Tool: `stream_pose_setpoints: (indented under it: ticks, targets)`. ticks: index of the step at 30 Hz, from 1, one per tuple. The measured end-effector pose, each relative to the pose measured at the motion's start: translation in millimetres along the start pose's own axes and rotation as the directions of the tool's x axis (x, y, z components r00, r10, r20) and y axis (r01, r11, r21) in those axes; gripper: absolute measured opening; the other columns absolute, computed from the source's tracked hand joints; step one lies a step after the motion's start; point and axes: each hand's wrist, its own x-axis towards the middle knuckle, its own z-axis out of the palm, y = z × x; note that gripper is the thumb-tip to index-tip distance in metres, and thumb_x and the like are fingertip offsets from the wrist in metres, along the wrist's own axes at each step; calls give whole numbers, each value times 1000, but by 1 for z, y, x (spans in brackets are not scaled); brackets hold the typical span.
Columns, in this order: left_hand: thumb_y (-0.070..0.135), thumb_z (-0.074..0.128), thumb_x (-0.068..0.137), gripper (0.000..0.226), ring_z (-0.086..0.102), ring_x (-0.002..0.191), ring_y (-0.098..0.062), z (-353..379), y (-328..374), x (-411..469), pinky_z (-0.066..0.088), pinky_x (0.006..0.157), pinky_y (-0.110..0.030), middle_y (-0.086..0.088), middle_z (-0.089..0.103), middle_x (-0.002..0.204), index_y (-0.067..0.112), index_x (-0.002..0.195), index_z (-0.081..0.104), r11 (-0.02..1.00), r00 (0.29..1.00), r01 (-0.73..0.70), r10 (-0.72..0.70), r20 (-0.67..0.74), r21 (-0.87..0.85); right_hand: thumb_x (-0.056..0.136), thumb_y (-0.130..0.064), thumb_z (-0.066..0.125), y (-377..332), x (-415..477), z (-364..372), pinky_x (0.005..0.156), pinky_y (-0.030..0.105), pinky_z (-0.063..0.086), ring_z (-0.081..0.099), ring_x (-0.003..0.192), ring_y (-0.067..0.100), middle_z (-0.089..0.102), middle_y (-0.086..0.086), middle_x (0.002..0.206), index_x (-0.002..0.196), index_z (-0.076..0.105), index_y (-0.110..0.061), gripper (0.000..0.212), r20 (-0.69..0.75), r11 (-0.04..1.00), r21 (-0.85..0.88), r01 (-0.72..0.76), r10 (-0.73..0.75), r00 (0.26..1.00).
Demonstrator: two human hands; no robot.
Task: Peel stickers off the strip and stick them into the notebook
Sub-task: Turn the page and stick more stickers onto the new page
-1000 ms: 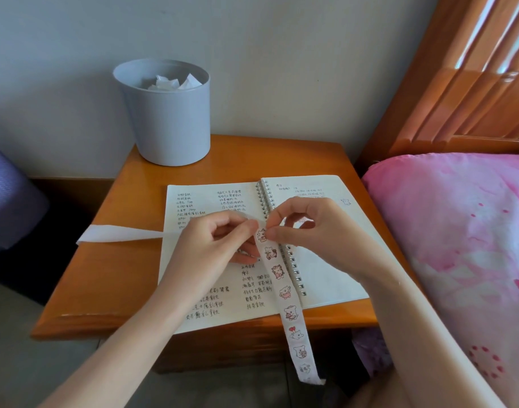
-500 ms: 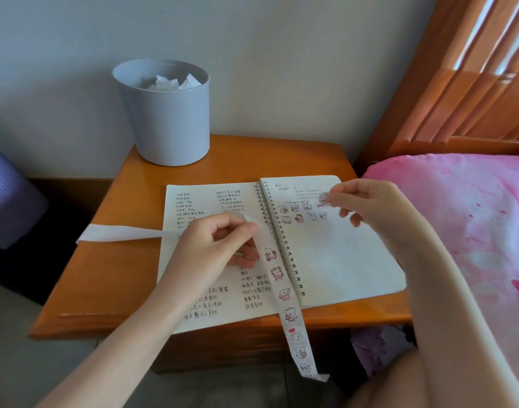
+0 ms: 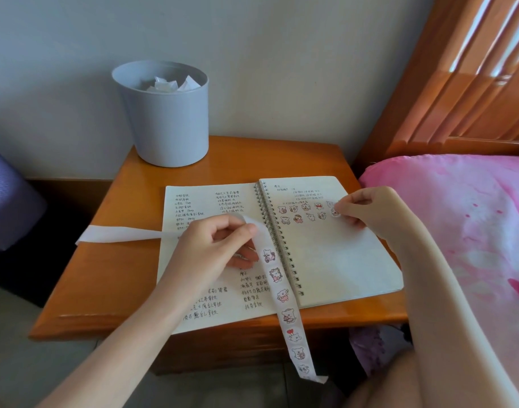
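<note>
Bare backing: the left end of the strip (image 3: 282,293) is plain white with no stickers on it; it runs out leftward from the left hand across the wooden bedside table (image 3: 105,278) and ends past the notebook's left edge.
Bin: a grey round bin (image 3: 167,119) with crumpled white paper in it stands on the table, well beyond the left hand.
Left hand: the left hand (image 3: 214,248) lies over the left page, thumb and forefinger pinched shut on the strip where it bends.
Strip: from that pinch it drops down and to the right of the left hand, crosses the table's front edge and hangs free. This part carries a single column of small round stickers, cartoon bear-like figures in white with pink and red touches.
Notebook: the spiral-bound notebook (image 3: 340,266) lies open and flat under both hands; the left page is covered in handwriting, the right page has a few written lines at the top and is blank lower down.
Stuck stickers: two short rows of stickers (image 3: 302,212) sit on the right page, just left of the right hand.
Right hand: the right hand (image 3: 367,210) has its fingertips closed on one sticker (image 3: 335,212) at the right end of the rows; it seems to touch the page, though the fingers hide most of it.
Bed: a pink cover (image 3: 473,231) lies to the right of the right forearm.
</note>
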Motion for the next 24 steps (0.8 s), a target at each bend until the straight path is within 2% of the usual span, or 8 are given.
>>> stream_pose_setpoints:
  ticks: [7,13,16,19,24]
  targets:
    - [15,60,91,15,71,69,-14,0,0,0,59,61,-23,-9,75,80,7,92,72,1000,1000,5,-5,3,2,84,-10,68,0,2,2,61,21,47,53,58,15,61,3,66,76,67,-12,9,5,1000,-24,9,-9,1000]
    - [15,60,91,14,72,69,-14,0,-1,1,59,61,-23,-6,75,79,8,90,73,1000,1000,6,-6,-5,11,82,-8,69,1,1,3,70,35,50,54,65,24,61,5,66,74,68,-11,8,-12,999,-36,40,-41,999]
    - [15,60,91,15,72,70,-15,0,-1,1,59,62,-24,-6,75,79,9,90,73,1000,1000,7,-7,-2,11,83,-8,69,1,1,4,67,34,50,55,66,23,61,3,66,72,67,-13,11,-14,998,-40,49,-49,999]
    - [15,60,91,15,72,70,-16,0,-1,1,59,62,-24,-7,75,79,8,89,73,1000,1000,7,-7,-3,6,83,-9,69,2,2,5,71,36,53,56,67,23,61,1,68,70,65,-16,15,-14,997,-53,49,-50,999]
    - [15,60,91,15,72,70,-16,0,0,0,60,63,-24,-7,75,79,8,89,72,1000,1000,6,-6,-2,10,82,-10,70,4,4,7,69,32,53,58,71,21,61,-1,72,78,67,-12,5,-35,994,-82,66,-69,997]
